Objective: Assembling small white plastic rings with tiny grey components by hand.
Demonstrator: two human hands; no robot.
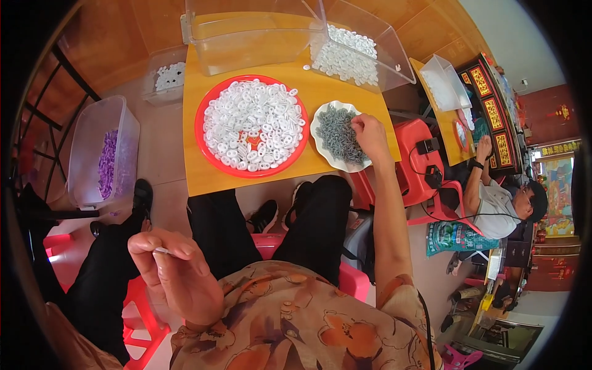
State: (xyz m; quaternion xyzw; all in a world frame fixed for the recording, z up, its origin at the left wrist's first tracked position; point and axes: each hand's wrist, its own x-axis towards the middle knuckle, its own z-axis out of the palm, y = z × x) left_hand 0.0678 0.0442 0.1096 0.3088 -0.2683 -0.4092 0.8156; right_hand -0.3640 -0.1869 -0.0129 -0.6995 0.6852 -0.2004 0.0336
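1. Up close, the left hand (176,271) has its grip pinched narrow on a small white piece (162,251), held over the lap, well short of the counter (203,169).
2. Further out, the right hand (370,134) rests its grip on grey metal pieces (336,132) in a white dish (317,132); whether it holds any cannot be told.
3. Left of that grip sits a red tray (206,154) of white rings (253,123).

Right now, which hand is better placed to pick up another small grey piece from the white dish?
Right. The right hand already rests on the grey pieces in the white dish. The left hand is back near the lap, away from the table, pinching a small white piece.
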